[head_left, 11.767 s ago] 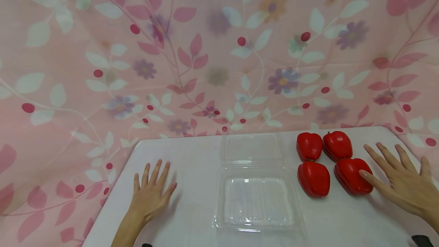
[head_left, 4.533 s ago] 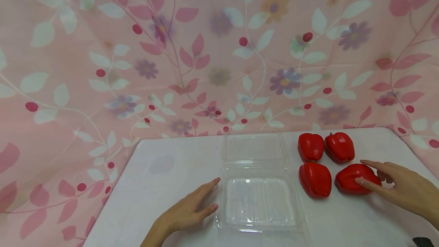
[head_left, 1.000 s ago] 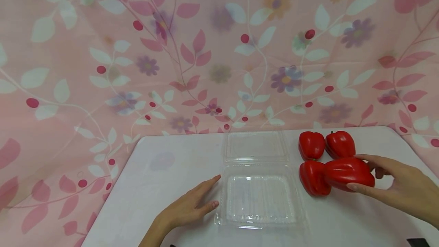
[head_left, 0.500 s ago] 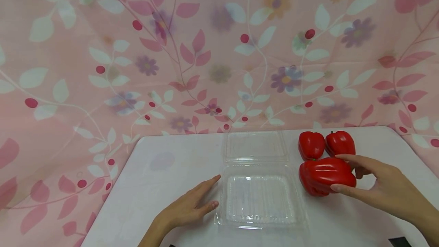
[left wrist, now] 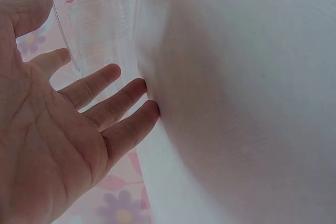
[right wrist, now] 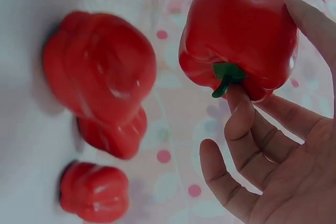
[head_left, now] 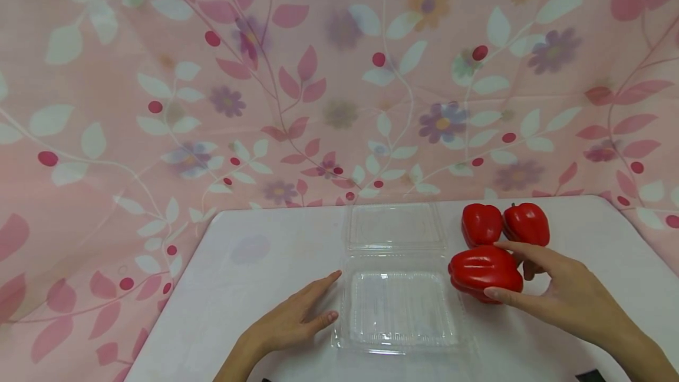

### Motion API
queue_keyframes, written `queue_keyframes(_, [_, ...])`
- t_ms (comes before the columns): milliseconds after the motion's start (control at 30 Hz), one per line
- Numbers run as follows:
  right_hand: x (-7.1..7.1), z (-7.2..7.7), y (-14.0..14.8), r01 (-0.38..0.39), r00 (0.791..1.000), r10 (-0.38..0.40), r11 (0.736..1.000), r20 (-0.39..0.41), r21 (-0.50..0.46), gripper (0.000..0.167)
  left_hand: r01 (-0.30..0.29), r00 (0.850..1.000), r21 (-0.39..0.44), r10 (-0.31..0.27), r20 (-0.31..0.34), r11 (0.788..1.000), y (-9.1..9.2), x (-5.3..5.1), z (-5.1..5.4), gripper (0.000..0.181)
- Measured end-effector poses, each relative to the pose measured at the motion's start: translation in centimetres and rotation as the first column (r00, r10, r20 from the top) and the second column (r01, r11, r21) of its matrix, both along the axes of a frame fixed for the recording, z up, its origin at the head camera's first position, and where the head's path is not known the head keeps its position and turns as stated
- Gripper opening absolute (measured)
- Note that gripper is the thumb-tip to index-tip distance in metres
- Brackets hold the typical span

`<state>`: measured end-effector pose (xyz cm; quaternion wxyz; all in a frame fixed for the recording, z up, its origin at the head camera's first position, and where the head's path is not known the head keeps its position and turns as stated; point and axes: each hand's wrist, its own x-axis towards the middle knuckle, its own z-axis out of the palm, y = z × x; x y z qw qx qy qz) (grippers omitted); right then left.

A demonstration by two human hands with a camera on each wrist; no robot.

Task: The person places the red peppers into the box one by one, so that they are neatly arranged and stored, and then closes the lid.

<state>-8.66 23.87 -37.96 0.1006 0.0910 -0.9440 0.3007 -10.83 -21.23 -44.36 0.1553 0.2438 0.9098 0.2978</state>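
Note:
My right hand [head_left: 562, 290] grips a red bell pepper [head_left: 485, 270] between thumb and fingers, off the table. In the right wrist view this bell pepper [right wrist: 239, 30] shows its green stem toward the palm. Beneath it in the head view, another red pepper is mostly hidden; the right wrist view shows that lower pepper [right wrist: 100, 66] on the table. My left hand [head_left: 289, 320] rests beside the left edge of a clear plastic clamshell box [head_left: 400, 349], fingers extended. In the left wrist view the left hand [left wrist: 63, 124] holds nothing; whether it touches the box is unclear.
Two more red peppers stand at the back right, a left one [head_left: 481, 224] and a right one [head_left: 527, 224]. The box's lid [head_left: 395, 227] lies folded back behind its base. A pink floral cloth [head_left: 339, 75] hangs behind the white table [head_left: 254, 287].
The right hand has taken hold of the front right pepper, lifted it and carried it left toward the box. Earlier, the left hand moved right to the box's edge, where it now stays.

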Motion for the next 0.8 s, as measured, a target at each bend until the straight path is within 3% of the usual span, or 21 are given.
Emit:
queue_keyframes(300, [0.2,0.1,-1.9,-0.068,0.997,0.067,0.997,-0.023,-0.041,0.070,0.002,1.000,-0.001,-0.002,-0.005,1.000,0.0,0.0,0.0,0.070])
queue_keyframes(800, [0.2,-0.3,-5.0,-0.087,0.996,0.087,0.996,0.024,-0.032,0.074,0.013,1.000,-0.005,-0.013,-0.029,1.000,0.1,0.0,0.0,0.071])
